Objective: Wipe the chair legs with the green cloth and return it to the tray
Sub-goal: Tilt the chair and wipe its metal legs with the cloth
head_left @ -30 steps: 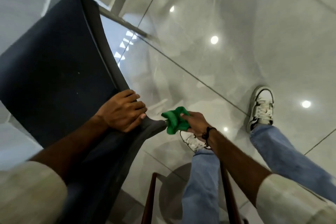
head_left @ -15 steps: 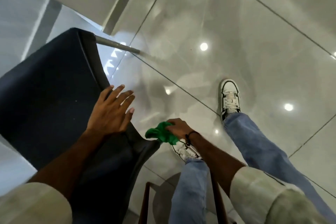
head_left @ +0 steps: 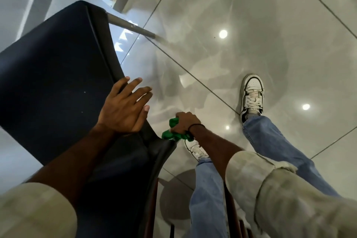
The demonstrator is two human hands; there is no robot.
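A dark blue chair (head_left: 54, 75) fills the left of the head view, seen from above. One grey metal chair leg (head_left: 129, 26) slants from its far corner down to the floor. My left hand (head_left: 125, 108) rests flat on the seat's right edge, fingers spread, holding nothing. My right hand (head_left: 185, 123) hangs just right of the chair's near corner, fist closed around the bunched green cloth (head_left: 171, 134). The cloth touches or nearly touches the seat's corner. No tray is in view.
Glossy grey floor tiles (head_left: 231, 25) with ceiling-light reflections spread to the right. My two legs in blue jeans and white sneakers (head_left: 251, 96) stand right of the chair. Dark red-brown wooden bars (head_left: 152, 208) of another piece of furniture rise at the bottom centre.
My left hand has uncurled from gripping the seat edge and now lies flat with fingers spread. My right hand with the cloth stays by the chair's corner. The camera has risen and tilted.
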